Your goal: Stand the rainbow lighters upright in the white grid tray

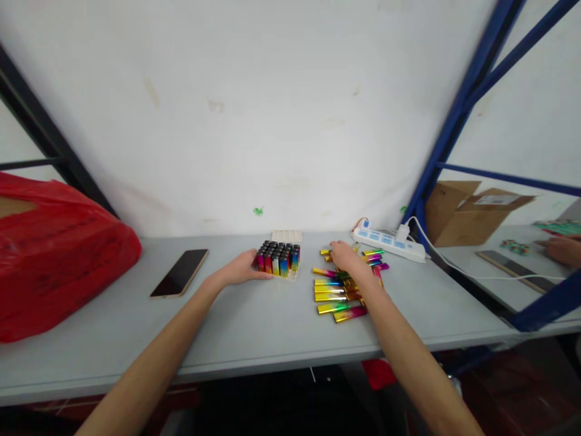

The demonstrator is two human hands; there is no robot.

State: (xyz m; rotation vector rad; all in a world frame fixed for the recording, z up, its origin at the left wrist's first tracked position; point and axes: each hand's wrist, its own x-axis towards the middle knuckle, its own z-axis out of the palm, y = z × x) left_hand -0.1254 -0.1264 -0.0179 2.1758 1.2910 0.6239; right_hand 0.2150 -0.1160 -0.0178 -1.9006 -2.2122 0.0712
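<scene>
Several black-topped lighters point(278, 257) with shiny rainbow bodies stand upright and close together in a pale tray point(293, 275). My left hand point(242, 267) grips the tray's left side, thumb along the front and fingers around the back corner. To the right lies a loose pile of metallic lighters point(330, 289), gold blending into green, blue and pink. Over the far part of this pile is my right hand point(347, 257), its fingers bent downward and drawn together. Whatever sits between those fingertips is too small and hidden to make out.
Behind the lighters lies another pale tray point(287, 235) by the wall. A phone point(180, 274) and a red plastic bag point(59, 254) are to the left. A power strip point(390, 242) and blue frame post point(449, 127) stand right; beyond are a cardboard box point(467, 215) and another person's hand point(563, 249).
</scene>
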